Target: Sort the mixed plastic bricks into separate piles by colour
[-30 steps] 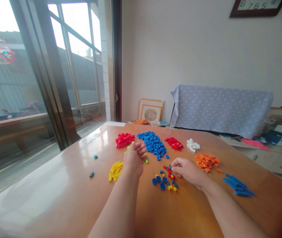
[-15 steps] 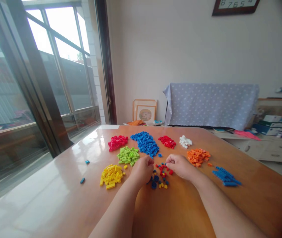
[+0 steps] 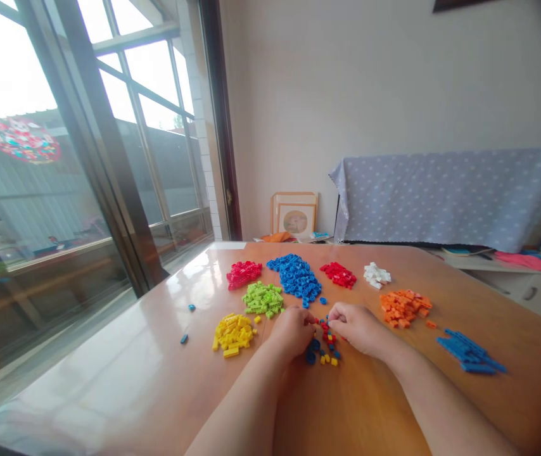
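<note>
My left hand [image 3: 293,330] is closed at the left side of a small mixed pile of red, blue and yellow bricks [image 3: 330,347]. Its fingers are pinched; whatever they hold is hidden. Across the pile, my right hand [image 3: 355,324] has thumb and index finger pressed together above the red pieces, and I cannot make out anything in the pinch. Only a small gap separates the two hands' fingertips. Blue round pieces [image 3: 310,356] lie partly under the left hand, with yellow pieces [image 3: 334,361] at the pile's near edge.
Around the hands lie piles of yellow [image 3: 233,335], lime green [image 3: 263,300], pink-red [image 3: 244,275], blue [image 3: 295,277], red [image 3: 338,275], white [image 3: 377,275] and orange bricks [image 3: 404,308]. Long blue pieces [image 3: 470,352] sit at right. Two loose blue pieces are at left.
The view has swung left, so everything appears further right. Relative to the mixed pile, my right hand has come left, nearer the left hand, which has dropped slightly towards me.
</note>
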Available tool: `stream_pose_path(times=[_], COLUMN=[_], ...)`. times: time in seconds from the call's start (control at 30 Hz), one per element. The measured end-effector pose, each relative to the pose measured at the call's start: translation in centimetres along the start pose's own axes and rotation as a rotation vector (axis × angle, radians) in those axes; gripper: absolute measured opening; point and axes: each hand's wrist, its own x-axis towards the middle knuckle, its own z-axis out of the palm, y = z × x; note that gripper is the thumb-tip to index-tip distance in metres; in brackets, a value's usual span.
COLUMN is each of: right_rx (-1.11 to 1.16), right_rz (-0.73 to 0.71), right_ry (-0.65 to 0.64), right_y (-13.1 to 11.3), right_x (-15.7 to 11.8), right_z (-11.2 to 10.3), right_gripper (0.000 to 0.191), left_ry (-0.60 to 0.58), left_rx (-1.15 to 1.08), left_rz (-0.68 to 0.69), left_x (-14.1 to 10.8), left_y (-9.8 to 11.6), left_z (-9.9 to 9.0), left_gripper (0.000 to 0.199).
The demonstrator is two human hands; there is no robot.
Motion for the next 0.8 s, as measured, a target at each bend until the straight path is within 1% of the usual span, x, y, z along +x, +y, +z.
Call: stream_pose_path(times=[0.1, 0.23, 0.37, 0.57, 0.7, 0.8], right_rx=[-0.030, -0.060, -0.075, -0.051, -0.011, 0.078], right_rz=[-0.018, -0.022, -0.023, -0.013, -0.015, -0.024], right_ry=[-0.005, -0.016, -0.001, 0.002, 0.011, 0.033], right_y=[0.1, 0.3, -0.1, -1.0, -1.4, -2.2], right_x=[0.1, 0.2, 0.0, -0.4, -0.3, -0.3], right_z=[0.3, 0.7, 0.4, 0.0, 0.4, 0.7], right_gripper=[0.015, 0.016, 0.015, 0.014, 0.013, 0.012], left_ry=[-0.003, -0.036, -0.041, -0.052, -0.025, 0.002], left_rx=[0.010, 0.039, 0.044, 0.047, -0.061, -0.296], left_rz=[0.004, 0.035, 0.068, 0.017, -0.025, -0.081], left_x=[0.2, 0.2, 0.1, -0.1, 0.0, -0.2], left_y=[-0.3, -0.5, -0.5, 0.1, -0.1, 0.0], left_z=[0.3, 0.4, 0.1, -0.4, -0.5, -0.8], left_gripper=[0.017, 0.020, 0.022, 0.019, 0.016, 0.016])
